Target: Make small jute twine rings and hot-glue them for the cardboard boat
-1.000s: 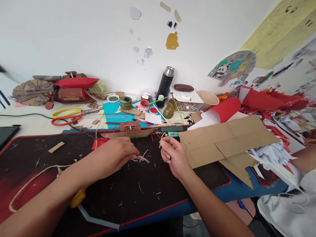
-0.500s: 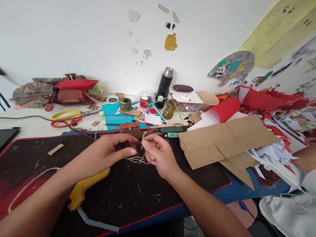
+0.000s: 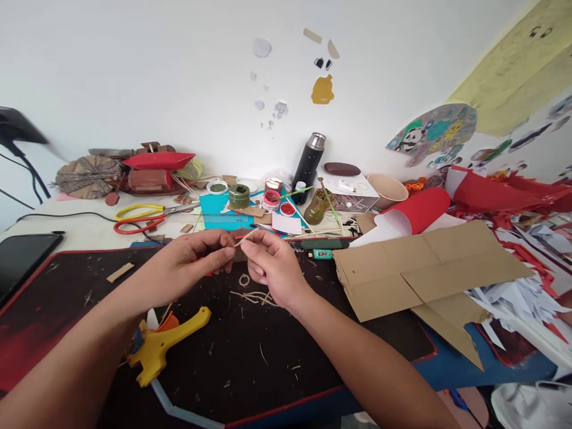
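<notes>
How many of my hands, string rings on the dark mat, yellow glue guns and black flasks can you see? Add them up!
Hands: 2, left hand and right hand
String ring: 1
Yellow glue gun: 1
Black flask: 1
Total: 5

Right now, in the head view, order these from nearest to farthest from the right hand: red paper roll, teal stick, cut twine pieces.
1. Cut twine pieces, on the mat by the right hand.
2. Teal stick, to the hand's right.
3. Red paper roll, farther right and back.
</notes>
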`<state>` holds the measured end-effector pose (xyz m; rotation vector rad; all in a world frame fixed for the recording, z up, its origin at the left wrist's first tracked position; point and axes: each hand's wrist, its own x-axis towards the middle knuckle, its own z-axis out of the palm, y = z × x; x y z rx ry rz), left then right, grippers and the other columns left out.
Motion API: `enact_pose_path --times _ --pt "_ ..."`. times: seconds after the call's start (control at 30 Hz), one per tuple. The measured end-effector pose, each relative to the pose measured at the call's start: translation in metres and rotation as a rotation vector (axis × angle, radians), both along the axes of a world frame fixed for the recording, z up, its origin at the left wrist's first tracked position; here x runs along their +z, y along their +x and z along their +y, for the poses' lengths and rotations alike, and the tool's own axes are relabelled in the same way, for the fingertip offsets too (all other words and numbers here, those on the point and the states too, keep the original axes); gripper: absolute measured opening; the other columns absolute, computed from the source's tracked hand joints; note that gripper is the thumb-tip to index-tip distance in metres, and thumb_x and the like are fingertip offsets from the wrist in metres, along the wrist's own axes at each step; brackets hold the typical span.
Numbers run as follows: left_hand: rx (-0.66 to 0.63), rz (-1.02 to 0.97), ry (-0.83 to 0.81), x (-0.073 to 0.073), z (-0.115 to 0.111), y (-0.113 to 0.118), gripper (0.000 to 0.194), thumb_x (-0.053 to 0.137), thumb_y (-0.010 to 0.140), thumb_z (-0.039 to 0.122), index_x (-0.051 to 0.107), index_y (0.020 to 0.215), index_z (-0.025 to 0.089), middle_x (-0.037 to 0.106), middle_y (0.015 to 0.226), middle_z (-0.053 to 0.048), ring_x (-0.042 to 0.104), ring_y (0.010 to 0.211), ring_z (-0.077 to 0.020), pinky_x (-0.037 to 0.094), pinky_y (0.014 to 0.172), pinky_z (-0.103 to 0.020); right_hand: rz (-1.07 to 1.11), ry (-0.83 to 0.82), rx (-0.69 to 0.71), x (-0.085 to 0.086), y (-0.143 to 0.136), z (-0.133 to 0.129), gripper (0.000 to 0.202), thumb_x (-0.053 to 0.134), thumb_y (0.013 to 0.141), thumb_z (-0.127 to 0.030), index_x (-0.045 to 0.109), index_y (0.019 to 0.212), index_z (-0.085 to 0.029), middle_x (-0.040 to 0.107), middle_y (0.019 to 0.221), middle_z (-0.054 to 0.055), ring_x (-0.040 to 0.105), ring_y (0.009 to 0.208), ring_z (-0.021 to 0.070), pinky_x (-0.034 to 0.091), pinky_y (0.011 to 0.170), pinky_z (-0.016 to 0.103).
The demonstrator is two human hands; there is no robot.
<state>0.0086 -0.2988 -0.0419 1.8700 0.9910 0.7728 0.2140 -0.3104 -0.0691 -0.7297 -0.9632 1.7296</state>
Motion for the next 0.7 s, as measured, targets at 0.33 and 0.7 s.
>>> enact_pose_path --times 0.33,0.7 --pt "-0.008 0.041 -0.077 0.006 -0.002 0.003 0.030 0.063 0.103 0.046 0.065 0.083 0.023 0.057 0.072 0.004 0.051 0.066 -0.0163 0.042 0.061 -0.028 0.022 -0.019 -0.044 -0.007 0.002 0.008 0.040 0.097 0.080 -0.052 0.073 0.093 -0.022 0.044 0.058 -0.011 0.028 0.049 0.0070 0.020 0.044 0.022" --pt "-0.007 0.116 -0.063 0.006 -0.005 0.011 0.029 0.063 0.100 0.046 0.062 0.080 0.024 0.051 0.072 0.005 0.045 0.065 -0.0151 0.038 0.058 -0.026 0.012 -0.027 -0.002 -0.011 0.011 0.004 0.037 0.095 0.083 -0.051 0.074 0.094 -0.022 0.046 0.058 -0.011 0.030 0.047 0.0073 0.018 0.043 0.023"
